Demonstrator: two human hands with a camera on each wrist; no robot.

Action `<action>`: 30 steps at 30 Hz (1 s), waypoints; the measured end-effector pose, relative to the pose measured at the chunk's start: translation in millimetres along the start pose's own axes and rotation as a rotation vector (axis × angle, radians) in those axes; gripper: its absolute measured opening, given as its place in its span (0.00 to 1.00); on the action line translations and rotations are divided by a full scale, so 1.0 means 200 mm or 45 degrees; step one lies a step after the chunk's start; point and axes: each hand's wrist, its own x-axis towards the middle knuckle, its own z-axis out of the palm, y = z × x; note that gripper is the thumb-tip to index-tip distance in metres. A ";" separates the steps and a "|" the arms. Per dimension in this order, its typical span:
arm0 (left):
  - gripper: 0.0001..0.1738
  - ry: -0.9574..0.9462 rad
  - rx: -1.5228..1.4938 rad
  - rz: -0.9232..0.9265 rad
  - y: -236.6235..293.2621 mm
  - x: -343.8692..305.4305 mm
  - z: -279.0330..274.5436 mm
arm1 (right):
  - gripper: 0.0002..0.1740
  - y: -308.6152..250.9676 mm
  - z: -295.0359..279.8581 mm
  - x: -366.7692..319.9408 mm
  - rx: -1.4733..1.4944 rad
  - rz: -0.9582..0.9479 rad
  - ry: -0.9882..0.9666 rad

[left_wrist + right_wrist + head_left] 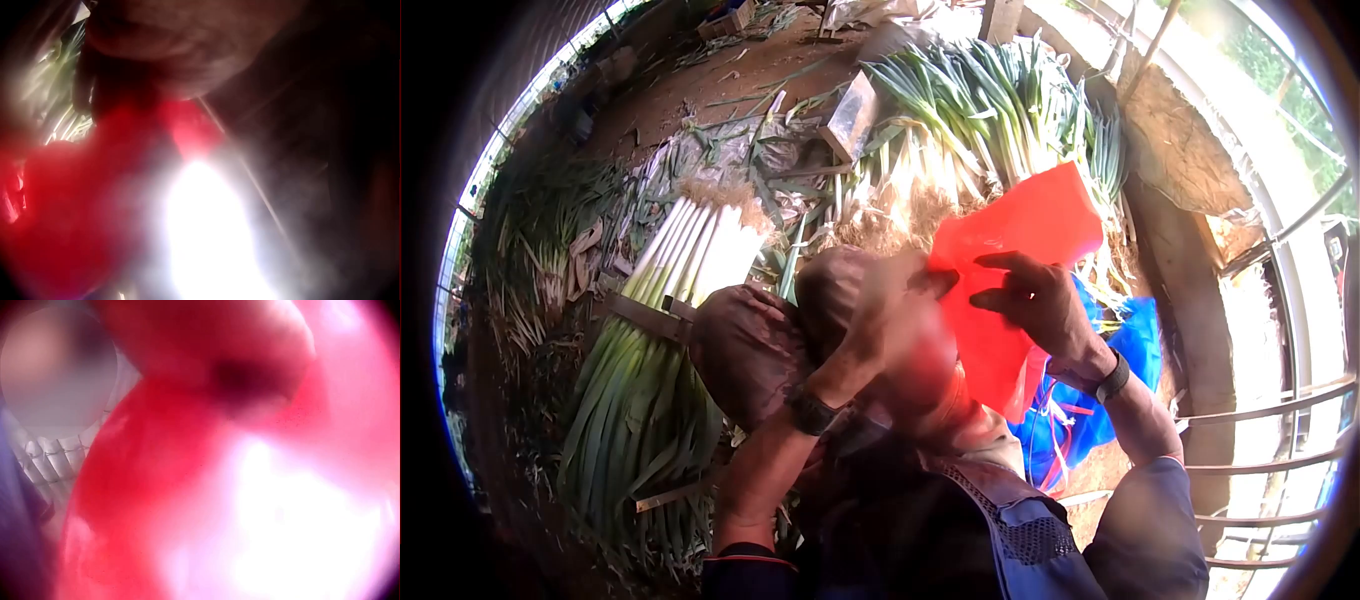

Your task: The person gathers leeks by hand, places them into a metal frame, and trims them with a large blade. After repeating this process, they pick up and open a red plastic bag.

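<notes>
A thin, bright red plastic sheet (1025, 220) is spread in front of the person's knees in the head view. At its left edge, my left hand (885, 315) pinches it, the fingertips partly hidden and blurred. My right hand (1040, 305) lies over the sheet's middle, fingers slightly bent and their tips apart, with red showing between them. In the left wrist view the red sheet (62, 219) hangs below the blurred hand. The right wrist view is mostly filled by the sheet (137, 462), under a blurred finger (269, 381).
Leeks (980, 110) lie piled behind the sheet, roots towards the person. A leek bundle (640, 380) rests in a wooden frame (645, 318) at left. Blue plastic (1135, 350) lies below the right wrist. Metal rails (1270, 465) and a low wall (1195, 300) border the right.
</notes>
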 end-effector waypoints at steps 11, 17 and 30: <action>0.14 0.148 0.742 -0.161 -0.11 0.10 -0.22 | 0.06 -0.10 -0.30 0.02 0.002 0.163 0.441; 0.20 0.482 0.930 0.020 -0.15 0.13 -0.21 | 0.05 -0.14 -0.32 0.03 -0.250 -0.122 0.600; 0.39 0.187 1.116 0.654 0.32 0.09 0.12 | 0.05 -0.13 -0.21 0.10 -0.642 -0.876 0.323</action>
